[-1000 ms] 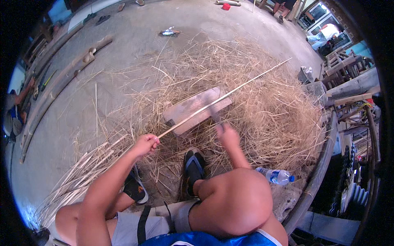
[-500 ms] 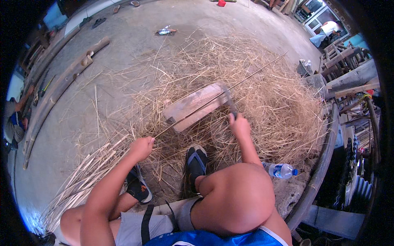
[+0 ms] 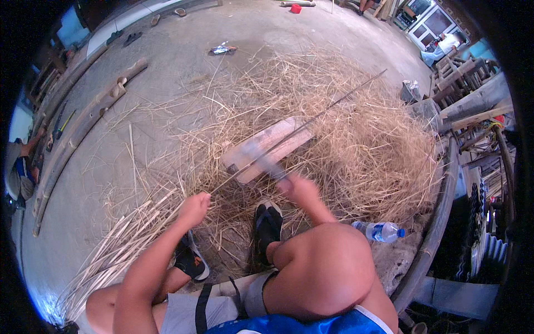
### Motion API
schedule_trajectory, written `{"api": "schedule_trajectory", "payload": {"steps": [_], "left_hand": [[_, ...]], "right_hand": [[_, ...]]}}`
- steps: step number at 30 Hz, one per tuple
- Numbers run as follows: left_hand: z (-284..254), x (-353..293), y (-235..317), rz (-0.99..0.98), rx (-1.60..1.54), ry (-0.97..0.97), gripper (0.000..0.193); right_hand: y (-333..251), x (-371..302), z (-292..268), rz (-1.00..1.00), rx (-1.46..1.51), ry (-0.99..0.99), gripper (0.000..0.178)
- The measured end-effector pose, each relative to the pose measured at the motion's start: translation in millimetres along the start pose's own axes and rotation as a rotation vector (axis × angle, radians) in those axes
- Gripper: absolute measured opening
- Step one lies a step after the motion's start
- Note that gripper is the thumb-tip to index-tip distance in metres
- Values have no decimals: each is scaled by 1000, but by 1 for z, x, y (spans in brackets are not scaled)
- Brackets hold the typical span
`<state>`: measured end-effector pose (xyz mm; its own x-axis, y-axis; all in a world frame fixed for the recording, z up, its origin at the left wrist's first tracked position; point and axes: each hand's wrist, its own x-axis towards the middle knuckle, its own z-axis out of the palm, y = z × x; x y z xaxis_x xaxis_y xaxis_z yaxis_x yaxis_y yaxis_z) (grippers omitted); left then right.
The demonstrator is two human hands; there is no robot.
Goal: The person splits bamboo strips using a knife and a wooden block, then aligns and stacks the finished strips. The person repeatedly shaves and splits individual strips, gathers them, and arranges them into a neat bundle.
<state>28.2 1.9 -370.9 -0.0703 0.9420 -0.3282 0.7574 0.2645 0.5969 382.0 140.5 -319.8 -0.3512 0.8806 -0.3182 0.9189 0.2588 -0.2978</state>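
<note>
My left hand [image 3: 194,209] is closed on the near end of a long thin bamboo strip [image 3: 339,102]. The strip slants up to the right, across a pale wooden block [image 3: 296,142] and out over the heap of shavings. In my right hand [image 3: 300,190] is a knife [image 3: 269,166], smeared by motion. Its blade reaches up and left across the strip at the near left part of the block; whether it touches the strip I cannot tell.
Curly bamboo shavings [image 3: 384,161] surround the block. Split strips [image 3: 114,245] lie at left near my sandalled feet. A water bottle [image 3: 379,231] lies beside my right knee. Bamboo poles [image 3: 78,136] lie far left; another pole [image 3: 434,239] curves along the right. A person [image 3: 445,47] is at the far right.
My right hand and the knife have moved left and toward me along the strip, from the block's far right end to its near left part. My left hand has barely moved.
</note>
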Motion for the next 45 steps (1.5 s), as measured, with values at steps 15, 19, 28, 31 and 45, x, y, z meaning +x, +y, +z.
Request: {"api": "schedule_trajectory", "payload": {"steps": [15,19,28,31,45], "left_hand": [[-6,40,21,166,-133,-44,38],[10,42,33,75,229,-6,34],[22,36,18,162,280,100,28],[18,26,16,198,256,107,28],[10,26,6,75,-75,-65,38]], "right_hand": [[79,45,44,294,68,302,57],[3,5,39,113,224,179,50],[-9,0,40,1,206,175,44],[-4,-3,39,-438,133,-65,49],[-29,-15,61,-345,218,20,44]]}}
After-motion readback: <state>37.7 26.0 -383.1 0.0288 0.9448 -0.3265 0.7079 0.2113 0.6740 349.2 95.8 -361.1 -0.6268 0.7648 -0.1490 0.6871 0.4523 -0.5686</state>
